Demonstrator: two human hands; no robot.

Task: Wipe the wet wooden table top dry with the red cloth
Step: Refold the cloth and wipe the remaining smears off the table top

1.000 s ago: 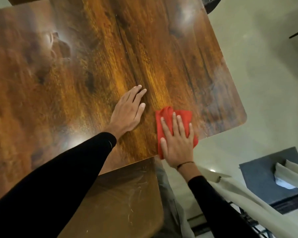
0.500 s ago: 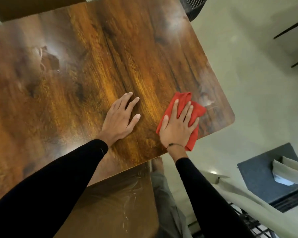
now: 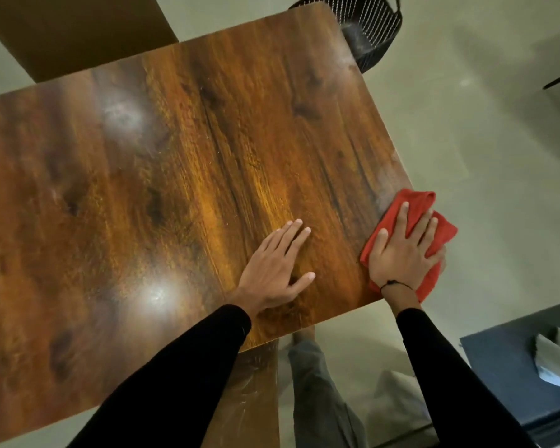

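Head view: right hand (image 3: 401,253) spread flat on soft, crumpled red cloth (image 3: 442,234), pressing it at right edge of glossy brown wood-grain counter (image 3: 207,156), cloth partly overhanging past fingertips. Left hand (image 3: 277,270) just beside, fingers straight, palm down on bare wood. Probably light, limp, prone to bunching; best held under a broad palm mid-cloth; no readable brand, label or writing.

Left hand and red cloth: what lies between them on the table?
Head view: only bare wooden table top lies between the left hand and the red cloth.
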